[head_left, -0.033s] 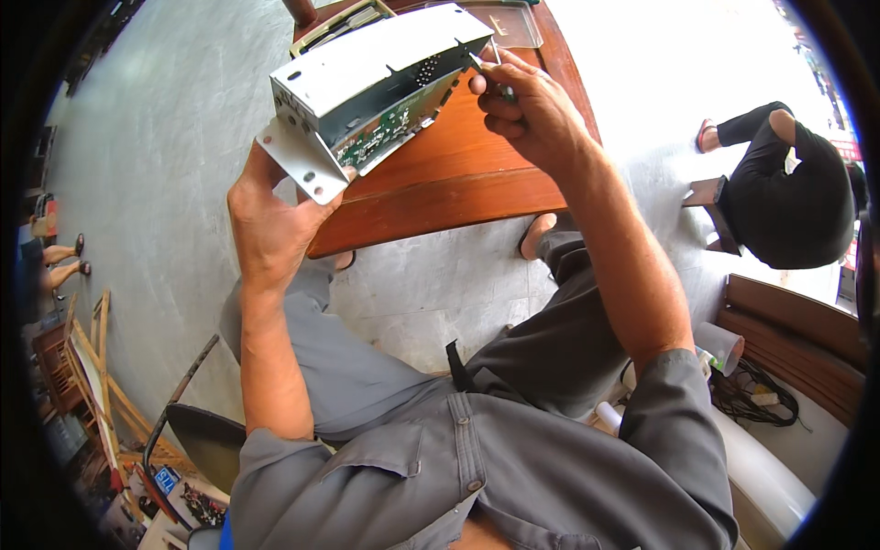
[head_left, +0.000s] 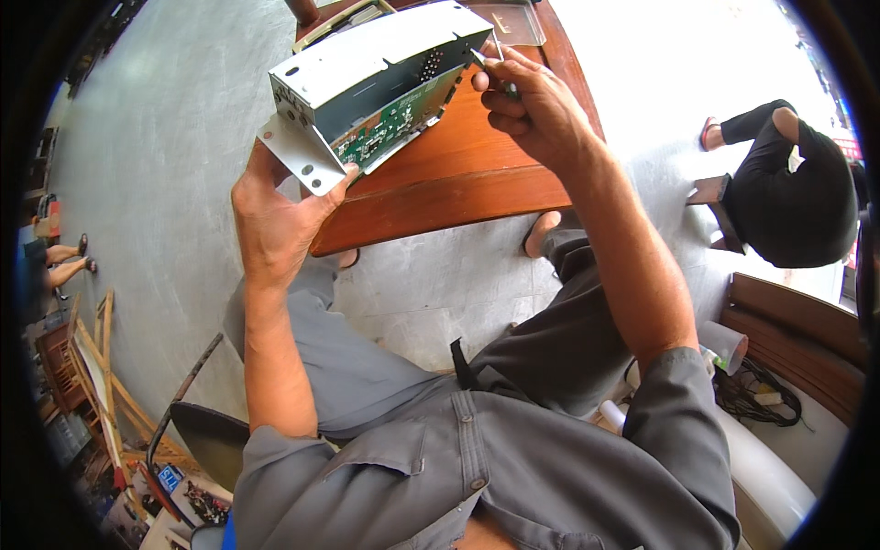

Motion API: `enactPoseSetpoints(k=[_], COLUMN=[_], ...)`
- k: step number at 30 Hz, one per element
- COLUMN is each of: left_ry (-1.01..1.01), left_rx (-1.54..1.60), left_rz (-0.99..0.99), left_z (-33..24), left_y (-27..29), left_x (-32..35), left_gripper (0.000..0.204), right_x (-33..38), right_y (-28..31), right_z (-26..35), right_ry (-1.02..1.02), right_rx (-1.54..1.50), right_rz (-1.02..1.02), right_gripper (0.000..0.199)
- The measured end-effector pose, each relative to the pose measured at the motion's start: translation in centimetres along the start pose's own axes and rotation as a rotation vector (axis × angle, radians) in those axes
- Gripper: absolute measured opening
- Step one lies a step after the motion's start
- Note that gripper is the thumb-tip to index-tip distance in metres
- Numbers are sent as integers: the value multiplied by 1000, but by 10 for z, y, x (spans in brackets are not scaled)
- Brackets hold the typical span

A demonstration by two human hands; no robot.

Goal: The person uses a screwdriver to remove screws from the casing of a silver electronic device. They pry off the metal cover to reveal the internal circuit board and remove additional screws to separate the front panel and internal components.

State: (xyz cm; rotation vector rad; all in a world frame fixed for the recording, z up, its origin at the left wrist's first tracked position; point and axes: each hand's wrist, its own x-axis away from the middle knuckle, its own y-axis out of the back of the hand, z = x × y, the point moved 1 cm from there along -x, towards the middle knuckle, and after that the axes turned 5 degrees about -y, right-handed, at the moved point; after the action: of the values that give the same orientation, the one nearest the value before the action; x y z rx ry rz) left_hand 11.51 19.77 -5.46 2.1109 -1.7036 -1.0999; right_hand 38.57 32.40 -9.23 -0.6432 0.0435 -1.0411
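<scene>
A white metal casing point(head_left: 367, 57) is held tilted above the wooden table, its open side showing a green circuit board point(head_left: 390, 126). At its near left end, my left hand point(head_left: 280, 215) is closed around the flanged end plate point(head_left: 307, 160), thumb at the board's lower corner. My right hand point(head_left: 532, 101) is closed in a pinch at the casing's far right corner. From its fingers a thin metal-tipped tool point(head_left: 479, 59) points at that corner. A greenish bit shows among the fingers; the tool's exact kind is hidden.
Under the casing stands a reddish-brown wooden table point(head_left: 449, 197). At its far end are a clear plastic tray point(head_left: 518, 23) and a pale-framed box point(head_left: 344, 23). A person in black point(head_left: 793, 192) sits at the right by a wooden stool point(head_left: 713, 202). Coiled cables point(head_left: 756, 394) lie lower right.
The casing has tipped slightly, so more of the green board shows. Both hands keep their hold, and the whole view has shifted a little.
</scene>
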Motion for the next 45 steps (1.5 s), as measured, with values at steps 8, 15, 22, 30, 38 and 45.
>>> enactPoseSetpoints(k=[8,15,22,30,38,45], left_ry=[79,127,482,589,599,523], left_rx=[196,350,989,1174,1192,1225], left_rz=[182,-45,-298,-284,-270,-219], left_z=[-7,13,39,45,40,34], left_y=[-10,-17,-21,-20,-10,-7], left_x=[-3,-5,-6,-9,-12,-12], left_gripper=[58,40,46,57,63,66], right_x=[-2,0,7,29,40,37], right_y=[-3,-6,-17,-21,-37,-32], right_z=[-2,-1,9,-14,-8,-1], right_ry=[98,178,246,569,405,397], right_rx=[131,353,402,989,974,817], right_rz=[-3,-41,-170,-55,-172,-105], right_gripper=[37,47,45,33,17,21])
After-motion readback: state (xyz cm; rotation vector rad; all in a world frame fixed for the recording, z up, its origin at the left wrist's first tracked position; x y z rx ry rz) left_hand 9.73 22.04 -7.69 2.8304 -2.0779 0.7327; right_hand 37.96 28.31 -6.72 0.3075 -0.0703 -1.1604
